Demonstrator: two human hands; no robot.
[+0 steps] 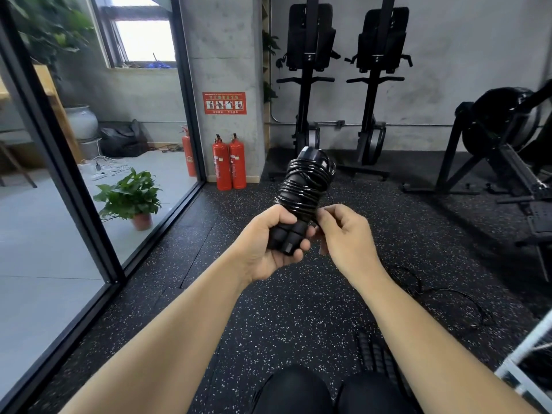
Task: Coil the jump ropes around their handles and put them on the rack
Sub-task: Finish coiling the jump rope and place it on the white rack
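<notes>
Seated view across a gym. We look over a black rubber floor flecked with white [298,309]. It is bounded on the left by a black-framed glass partition [74,186] and at the far side by a grey wall with two upright black exercise machines [307,85].

At the near right edge stands part of a white metal wire frame [525,351]. We take this to be the rack, though too little of it shows to be sure.

A second black jump rope [375,354] lies uncoiled on the floor. Its ribbed handles are just beside the person's right knee and its thin cord loops away to the right.

Held up at centre is the coiled black jump rope [301,186], tilted with its far end up and to the right. Its glossy cord is wound in many turns around the two paired handles.

The left hand [268,249] grips the near ends of the handles, fingers curled fully round them. The right hand [346,237] touches the coil's near right side. Its thumb and forefinger are drawn together there, apparently pinching the last stretch of cord.

We judge the step in hand to be the finish of the first winding. The next move calls for tucking or locking the loose end under a turn so the coil does not spring open. The bundle then goes to the rack on the right, and the floor rope is taken up.
</notes>
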